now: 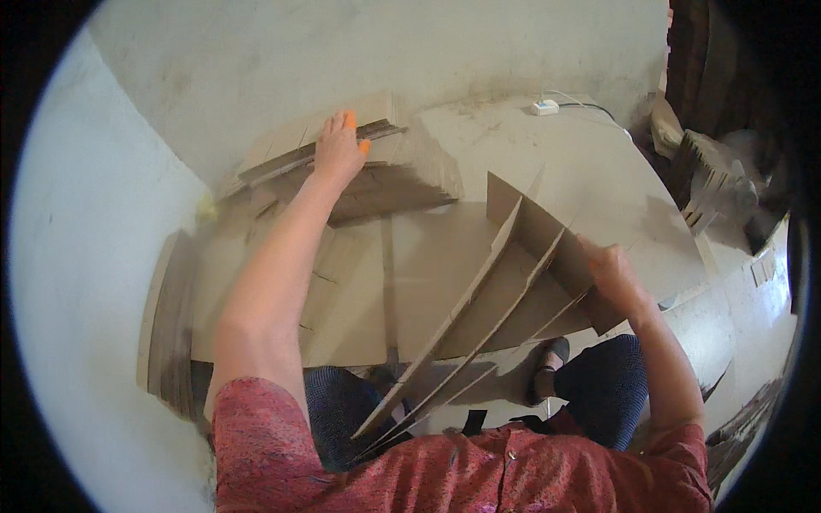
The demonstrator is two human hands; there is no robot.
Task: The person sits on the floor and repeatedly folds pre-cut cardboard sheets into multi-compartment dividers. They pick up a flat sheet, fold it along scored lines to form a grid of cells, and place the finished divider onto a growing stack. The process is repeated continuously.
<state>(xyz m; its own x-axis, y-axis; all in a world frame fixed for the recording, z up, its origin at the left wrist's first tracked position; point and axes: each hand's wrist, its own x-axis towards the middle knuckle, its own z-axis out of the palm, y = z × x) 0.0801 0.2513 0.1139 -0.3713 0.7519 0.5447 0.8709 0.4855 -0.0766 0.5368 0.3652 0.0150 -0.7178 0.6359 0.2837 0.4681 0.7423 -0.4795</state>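
My left hand (339, 154), with orange covers on the thumb and a finger, reaches to a stack of brown cardboard strips (398, 175) by the wall. Thumb and finger lie on either side of the upper cardboard strips (286, 162), gripping their edge; the other fingers are partly hidden. On the right, my right hand (609, 272) is closed on a cardboard divider (547, 235). Its long cross strip is slotted with several thinner strips, which fan down towards my lap. The fingertips of that hand are hidden behind the cardboard.
A cardboard-covered work surface (351, 295) lies before me. Another cardboard stack (171, 325) stands at its left end. A white power socket (544, 108) with cables sits at the back. More cardboard pieces (705, 167) are piled at the right. My legs are below the near edge.
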